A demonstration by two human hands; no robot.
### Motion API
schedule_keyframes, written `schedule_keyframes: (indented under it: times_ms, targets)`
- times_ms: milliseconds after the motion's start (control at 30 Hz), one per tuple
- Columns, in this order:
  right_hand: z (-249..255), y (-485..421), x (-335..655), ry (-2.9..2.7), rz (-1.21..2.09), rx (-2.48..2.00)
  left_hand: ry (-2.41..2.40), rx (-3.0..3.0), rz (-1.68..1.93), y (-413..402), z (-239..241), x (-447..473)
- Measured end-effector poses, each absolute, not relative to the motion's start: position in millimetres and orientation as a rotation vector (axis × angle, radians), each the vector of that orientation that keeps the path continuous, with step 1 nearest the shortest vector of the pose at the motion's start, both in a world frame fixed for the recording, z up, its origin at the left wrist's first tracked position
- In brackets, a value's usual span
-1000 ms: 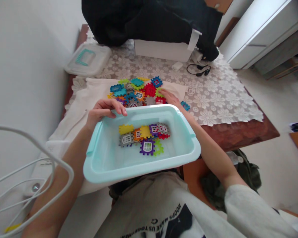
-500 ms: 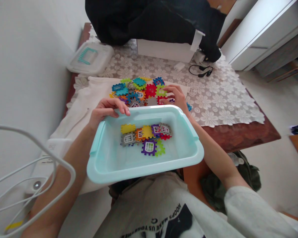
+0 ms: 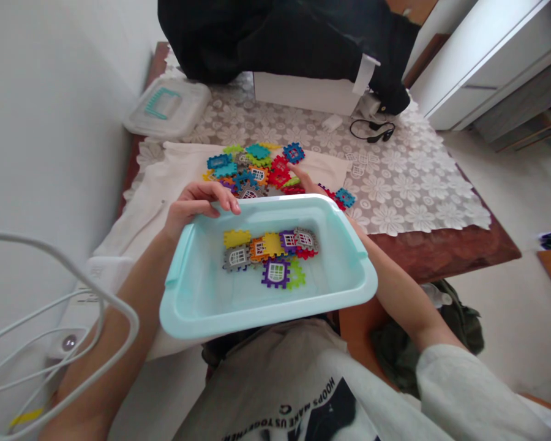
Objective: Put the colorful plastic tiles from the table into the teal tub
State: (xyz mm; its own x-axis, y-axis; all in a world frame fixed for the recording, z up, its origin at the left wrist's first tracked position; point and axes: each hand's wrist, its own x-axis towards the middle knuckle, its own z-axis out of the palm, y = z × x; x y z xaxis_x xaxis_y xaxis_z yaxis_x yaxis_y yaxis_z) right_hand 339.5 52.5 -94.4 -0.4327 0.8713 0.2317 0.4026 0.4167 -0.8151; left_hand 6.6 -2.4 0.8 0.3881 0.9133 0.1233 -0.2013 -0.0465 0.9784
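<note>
My left hand (image 3: 197,205) grips the far left rim of a pale turquoise plastic tub (image 3: 197,300) that rests against my lap. Several coloured toothed square tiles (image 3: 270,251) lie on the tub's floor. Beyond the far rim, my right hand (image 3: 308,183) reaches into a pile of the same tiles (image 3: 252,165) on a white cloth (image 3: 174,168). Its fingers are mostly hidden behind the rim, among red and green tiles. A blue tile (image 3: 345,197) lies just right of that hand.
The table (image 3: 441,245) carries a lace cover. A clear tub lid (image 3: 168,107) lies at the back left, a white box (image 3: 303,92) and black cloth at the back, and a black cable (image 3: 371,131) to their right. White cords (image 3: 59,318) hang at my left.
My right hand rose above the pile half a second ago, then dropped back down behind the tub's rim. The left hand and tub stayed put.
</note>
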Motion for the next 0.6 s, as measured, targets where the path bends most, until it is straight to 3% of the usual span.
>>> schedule_keyframes:
  times_ms: [300, 600]
  targets:
    - [-68.9, 42.2, 347.7, -2.116, 0.727, -0.977, 0.698, 1.267, 1.044, -3.6, 0.6, 7.3]
    - [-60.9, 49.6, 345.7, -1.476, 0.749, -1.069, 0.672, 1.257, 1.026, -4.1, 1.8, 6.7]
